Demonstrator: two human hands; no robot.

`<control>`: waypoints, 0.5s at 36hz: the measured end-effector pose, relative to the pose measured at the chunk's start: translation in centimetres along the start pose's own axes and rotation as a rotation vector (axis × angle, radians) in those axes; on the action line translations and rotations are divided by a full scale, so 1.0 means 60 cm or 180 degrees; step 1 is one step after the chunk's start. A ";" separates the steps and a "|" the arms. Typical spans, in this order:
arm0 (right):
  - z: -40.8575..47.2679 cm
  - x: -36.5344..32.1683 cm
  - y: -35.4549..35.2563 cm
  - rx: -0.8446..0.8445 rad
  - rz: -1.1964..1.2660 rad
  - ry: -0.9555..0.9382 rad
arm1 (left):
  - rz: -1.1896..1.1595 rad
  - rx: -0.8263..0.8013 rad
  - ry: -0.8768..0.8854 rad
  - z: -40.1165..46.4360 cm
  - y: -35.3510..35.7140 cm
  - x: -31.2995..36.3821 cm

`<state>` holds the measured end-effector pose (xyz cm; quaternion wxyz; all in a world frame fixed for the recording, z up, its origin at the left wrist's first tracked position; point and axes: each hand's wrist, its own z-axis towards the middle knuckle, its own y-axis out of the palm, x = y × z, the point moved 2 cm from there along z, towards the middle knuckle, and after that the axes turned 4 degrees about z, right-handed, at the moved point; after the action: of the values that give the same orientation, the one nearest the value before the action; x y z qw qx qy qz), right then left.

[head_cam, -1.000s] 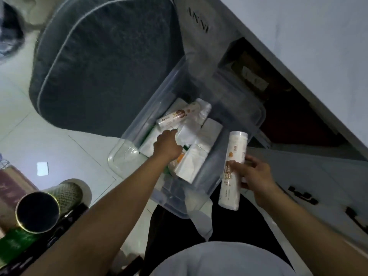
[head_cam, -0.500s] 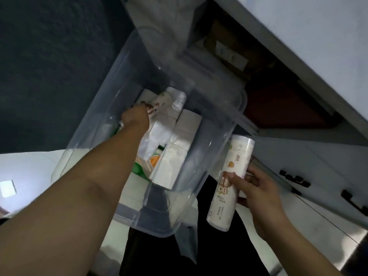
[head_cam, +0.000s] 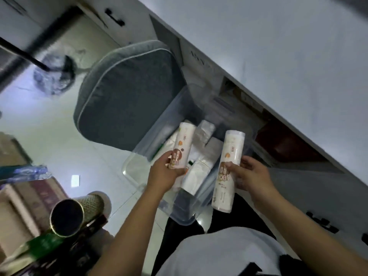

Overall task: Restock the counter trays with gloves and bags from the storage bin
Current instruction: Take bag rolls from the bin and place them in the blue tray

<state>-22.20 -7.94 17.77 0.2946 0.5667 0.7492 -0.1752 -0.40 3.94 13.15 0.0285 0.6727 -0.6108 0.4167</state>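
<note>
A pale tiled floor (head_cam: pixel 49 136) runs beside a white counter (head_cam: pixel 278 56). The left hand (head_cam: pixel 165 176) grips the lower end of a roll of bags (head_cam: pixel 182 147), held above the clear storage bin (head_cam: pixel 135 172). The right hand (head_cam: pixel 251 176) grips a second roll (head_cam: pixel 229 168) over the bin's near right edge. White packets (head_cam: pixel 196 176) lie inside the bin. A grey cushion (head_cam: pixel 127 92) sits just behind it.

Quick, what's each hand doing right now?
Left hand: closed around a printed roll, held above the clear bin.
Right hand: closed around a second, longer roll.
</note>
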 end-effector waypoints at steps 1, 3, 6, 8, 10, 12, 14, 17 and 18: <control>-0.003 -0.002 0.003 -0.0087 0.0003 0.0018 | -0.0164 0.0029 -0.0009 -0.025 -0.006 0.004; -0.010 -0.001 0.006 -0.0223 0.0006 0.0050 | -0.0396 0.0075 -0.0012 -0.068 -0.015 0.011; -0.027 0.000 0.007 -0.0328 0.0014 0.0018 | -0.0476 0.0156 0.0031 -0.119 -0.027 0.016; -0.043 -0.001 0.005 -0.0351 0.0052 -0.0040 | -0.0481 0.0122 0.0088 -0.142 -0.037 0.018; -0.061 -0.005 0.002 -0.0330 0.0118 -0.0137 | -0.0485 -0.0004 0.0185 -0.157 -0.047 0.021; -0.081 -0.010 0.001 -0.0261 0.0170 -0.0287 | -0.0439 -0.0118 0.0299 -0.167 -0.057 0.026; -0.107 -0.012 0.001 -0.0158 0.0206 -0.0483 | -0.0356 -0.0226 0.0436 -0.175 -0.063 0.030; -0.159 0.001 0.001 0.0037 0.0354 -0.0789 | -0.0306 -0.0399 0.0704 -0.188 -0.066 0.033; -0.177 0.011 0.000 0.0120 0.0436 -0.0881 | -0.0319 -0.0469 0.0801 -0.194 -0.065 0.032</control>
<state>-24.89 -1.12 25.45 0.3956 0.5924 0.6576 -0.2453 -3.38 9.74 23.71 0.1749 0.6408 -0.5970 0.4498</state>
